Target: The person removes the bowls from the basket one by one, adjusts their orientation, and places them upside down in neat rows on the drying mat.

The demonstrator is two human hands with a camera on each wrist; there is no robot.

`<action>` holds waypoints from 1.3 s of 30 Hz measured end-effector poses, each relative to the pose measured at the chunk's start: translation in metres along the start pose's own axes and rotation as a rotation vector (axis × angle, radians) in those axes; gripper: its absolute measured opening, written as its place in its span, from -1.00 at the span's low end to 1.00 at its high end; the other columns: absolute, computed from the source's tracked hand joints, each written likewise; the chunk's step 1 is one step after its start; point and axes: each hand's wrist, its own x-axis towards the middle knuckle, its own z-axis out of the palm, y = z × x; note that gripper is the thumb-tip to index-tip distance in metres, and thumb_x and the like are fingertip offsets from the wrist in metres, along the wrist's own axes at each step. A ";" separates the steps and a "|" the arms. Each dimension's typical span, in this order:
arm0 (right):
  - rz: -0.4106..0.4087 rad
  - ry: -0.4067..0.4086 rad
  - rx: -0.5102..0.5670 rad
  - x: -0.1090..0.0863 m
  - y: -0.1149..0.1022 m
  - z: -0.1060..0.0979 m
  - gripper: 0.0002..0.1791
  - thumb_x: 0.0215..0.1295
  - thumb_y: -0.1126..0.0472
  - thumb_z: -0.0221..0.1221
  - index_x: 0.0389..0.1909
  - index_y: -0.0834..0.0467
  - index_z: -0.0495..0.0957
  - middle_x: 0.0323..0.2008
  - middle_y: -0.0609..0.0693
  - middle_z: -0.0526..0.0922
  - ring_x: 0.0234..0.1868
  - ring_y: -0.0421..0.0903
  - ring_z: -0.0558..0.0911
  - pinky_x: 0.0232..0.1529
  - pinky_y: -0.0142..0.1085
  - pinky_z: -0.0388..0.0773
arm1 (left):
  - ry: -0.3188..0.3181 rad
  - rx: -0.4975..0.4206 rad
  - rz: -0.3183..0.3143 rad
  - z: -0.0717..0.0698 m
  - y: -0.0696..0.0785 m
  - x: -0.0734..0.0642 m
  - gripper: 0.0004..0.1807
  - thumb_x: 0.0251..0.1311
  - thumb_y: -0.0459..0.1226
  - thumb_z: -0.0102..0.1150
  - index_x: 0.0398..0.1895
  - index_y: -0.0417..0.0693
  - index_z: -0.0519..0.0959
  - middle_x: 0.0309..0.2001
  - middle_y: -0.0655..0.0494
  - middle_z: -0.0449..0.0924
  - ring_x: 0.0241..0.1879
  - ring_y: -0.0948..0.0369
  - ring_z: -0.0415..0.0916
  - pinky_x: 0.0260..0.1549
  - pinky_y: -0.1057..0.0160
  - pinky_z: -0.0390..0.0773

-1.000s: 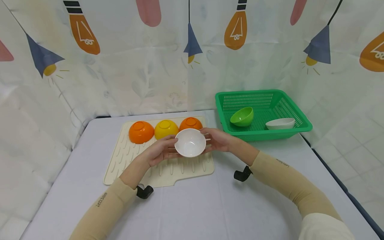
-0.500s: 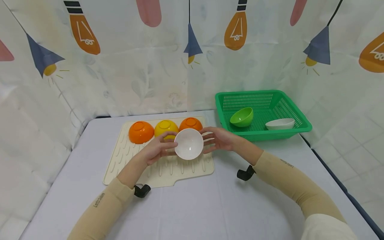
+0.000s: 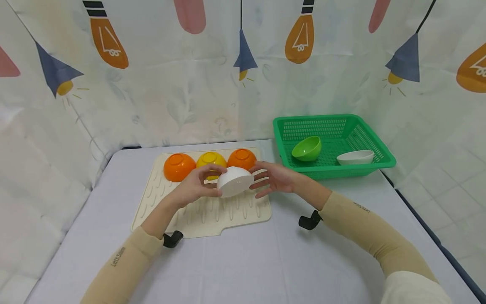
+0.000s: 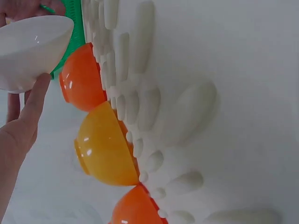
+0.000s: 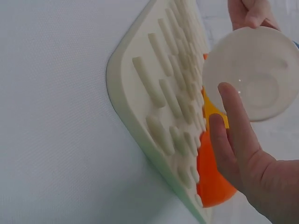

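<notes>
A white bowl (image 3: 235, 182) is held tilted above the cream drying mat (image 3: 212, 215), its opening turned down toward the near side. The left hand (image 3: 199, 183) grips its left side, thumb toward the near rim and fingers at the back. In the right wrist view the bowl's inside (image 5: 252, 70) shows. The right hand (image 3: 277, 178) is just right of the bowl with its fingers spread; contact with the rim cannot be told. Behind the bowl, an orange bowl (image 3: 178, 166), a yellow bowl (image 3: 211, 158) and another orange bowl (image 3: 241, 158) lie upside down in a row on the mat.
At the back right stands a green basket (image 3: 334, 171) with a tilted light green bowl (image 3: 306, 148) and a white oval dish (image 3: 355, 157) inside. A white cloth covers the table (image 3: 243, 266). A patterned curtain (image 3: 171, 84) hangs behind it.
The white bowl has turned over from facing the viewer to opening downward. The left hand has rotated with it and shifted slightly left. The right hand's fingers have come away from its side and spread.
</notes>
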 end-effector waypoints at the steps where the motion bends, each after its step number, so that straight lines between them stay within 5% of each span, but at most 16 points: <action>1: 0.001 -0.003 -0.004 0.000 0.000 0.001 -0.35 0.64 -0.13 -0.11 0.43 0.30 0.24 0.39 0.38 0.28 0.39 0.41 0.33 0.01 0.17 0.64 | -0.003 0.015 0.017 0.001 0.001 -0.001 -0.41 0.11 -0.47 0.49 0.22 -0.02 0.55 0.28 0.04 0.47 0.32 -0.14 0.37 0.21 -0.02 0.52; 5: 0.011 -0.014 -0.029 0.001 -0.001 0.004 -0.33 0.63 -0.15 -0.11 0.44 0.29 0.22 0.39 0.37 0.28 0.40 0.40 0.33 0.01 0.15 0.64 | 0.001 0.121 0.122 0.005 0.003 -0.002 -0.44 0.09 -0.56 0.45 0.17 -0.03 0.59 0.25 0.03 0.44 0.31 -0.10 0.34 0.25 -0.09 0.47; 12: 0.004 0.020 -0.038 0.003 -0.002 0.007 -0.36 0.63 -0.11 -0.08 0.44 0.28 0.20 0.36 0.36 0.30 0.35 0.38 0.39 -0.01 0.14 0.65 | 0.050 0.445 0.328 0.014 0.002 -0.002 -0.46 0.02 -0.54 0.50 0.06 0.10 0.68 0.25 0.08 0.43 0.27 0.03 0.36 0.19 -0.12 0.51; 23: 0.003 0.027 -0.064 0.007 -0.003 0.010 -0.41 0.61 -0.03 0.01 0.44 0.25 0.24 0.38 0.31 0.30 0.29 0.27 0.45 0.00 0.09 0.66 | 0.029 0.917 0.716 0.027 -0.002 0.001 -0.40 -0.08 -0.63 0.49 -0.01 0.08 0.66 0.20 -0.06 0.44 0.27 -0.08 0.34 0.16 -0.03 0.57; 29: -0.007 0.018 -0.100 0.007 -0.003 0.011 -0.46 0.59 0.00 0.06 0.35 0.31 0.34 0.28 0.25 0.42 0.23 0.22 0.52 0.00 0.07 0.67 | 0.022 1.099 0.802 0.035 0.000 0.003 -0.52 0.03 -0.55 0.49 -0.04 0.09 0.68 0.16 -0.06 0.50 0.25 -0.06 0.41 0.23 0.02 0.52; 39: 0.009 0.044 -0.143 0.006 -0.005 0.014 -0.38 0.56 0.06 0.13 0.42 0.36 0.24 0.28 0.23 0.42 0.21 0.20 0.53 -0.02 0.04 0.68 | -0.001 1.201 0.846 0.039 0.006 0.004 -0.57 0.06 -0.49 0.51 -0.03 0.08 0.71 0.15 -0.09 0.51 0.25 -0.07 0.40 0.32 0.02 0.41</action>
